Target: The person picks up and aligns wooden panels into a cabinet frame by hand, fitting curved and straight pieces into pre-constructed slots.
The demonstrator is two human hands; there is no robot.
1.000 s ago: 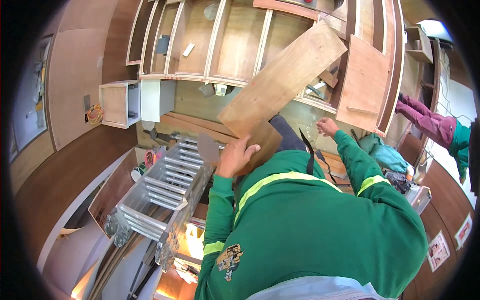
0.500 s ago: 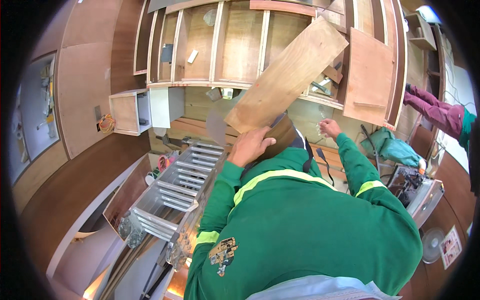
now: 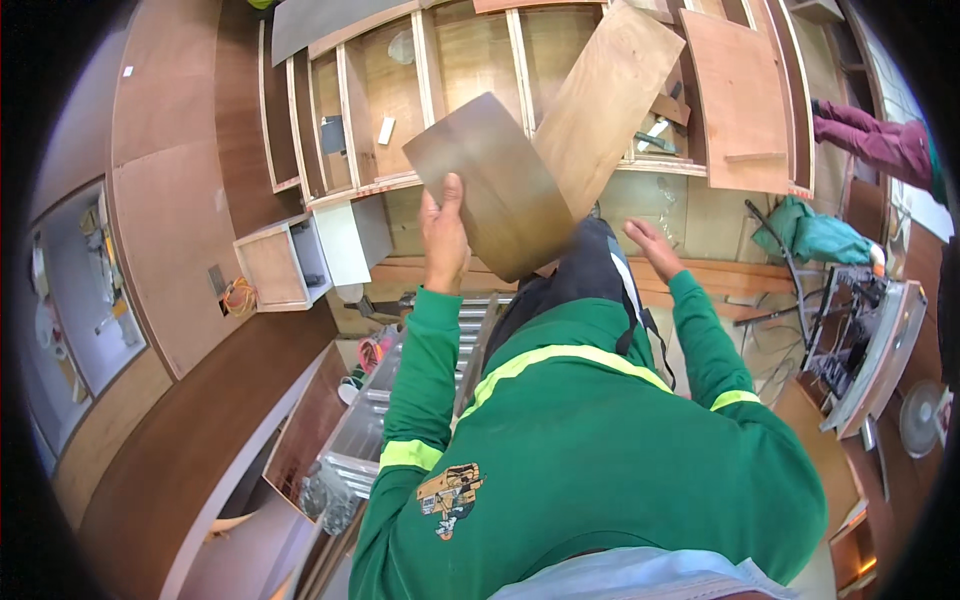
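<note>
Head view: brown panel [image 3: 490, 190] is up in front of you, just L of center, long axis slanting far-L to near-R. Your L hand [image 3: 445, 240] is clamped on its left edge, thumb on top; R hand [image 3: 652, 248] – off its near-R end – is apart, looks empty. Pale plank [image 3: 615, 95] behind, partly hidden, overlaps cabinet frame [image 3: 375, 187]; ladder [image 3: 372, 415] below-L.

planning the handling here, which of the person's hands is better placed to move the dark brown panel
Probably the left: the left hand already holds the dark brown panel at its edge, thumb over its face. The right hand is apart from it, off to the right.
</note>
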